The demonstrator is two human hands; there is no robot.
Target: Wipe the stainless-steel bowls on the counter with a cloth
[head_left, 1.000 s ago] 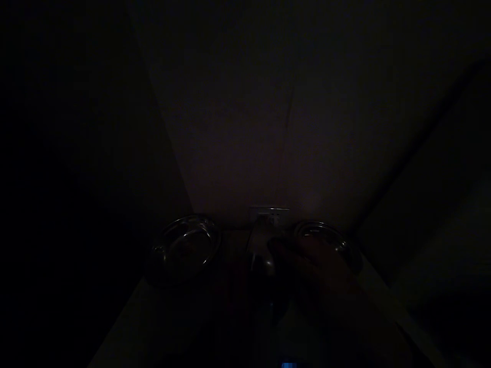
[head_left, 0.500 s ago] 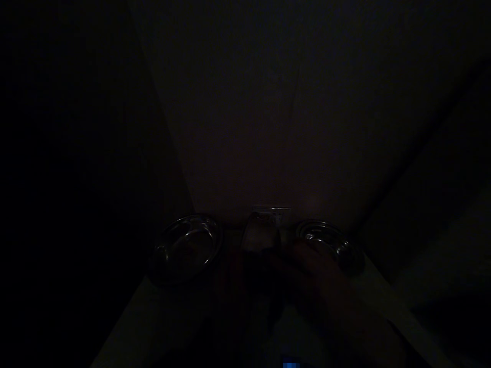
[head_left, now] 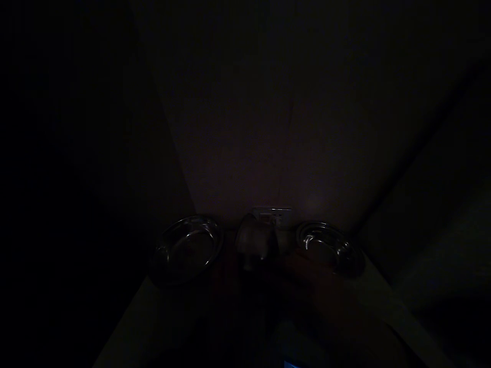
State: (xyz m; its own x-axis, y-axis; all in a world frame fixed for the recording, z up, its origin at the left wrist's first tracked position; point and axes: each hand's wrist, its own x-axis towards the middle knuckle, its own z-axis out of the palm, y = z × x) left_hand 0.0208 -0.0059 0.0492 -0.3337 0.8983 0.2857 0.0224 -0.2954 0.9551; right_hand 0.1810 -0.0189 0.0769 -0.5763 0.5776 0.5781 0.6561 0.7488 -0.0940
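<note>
The scene is very dark. A rounded, dull-shining thing [head_left: 255,240], perhaps a cup or a lamp head, stands tilted in the middle between my hands; its kind is hard to make out. My right hand [head_left: 310,276] reaches in from the lower right, its fingers pointing at the lower part of this thing. Whether they touch it is lost in shadow. A faint reddish patch left of it seems to be my left hand [head_left: 224,276], its fingers hidden by darkness.
A shiny metal dish [head_left: 187,250] stands on the left, and another metal dish [head_left: 330,248] on the right, just beyond my right hand. A socket plate [head_left: 272,212] is on the wall [head_left: 245,143] behind. The pale table's edges [head_left: 126,322] slope outward.
The rounded thing in the middle has shifted slightly left and shows more of its lower side. My right hand has moved a little with it. The dishes have stayed put.
</note>
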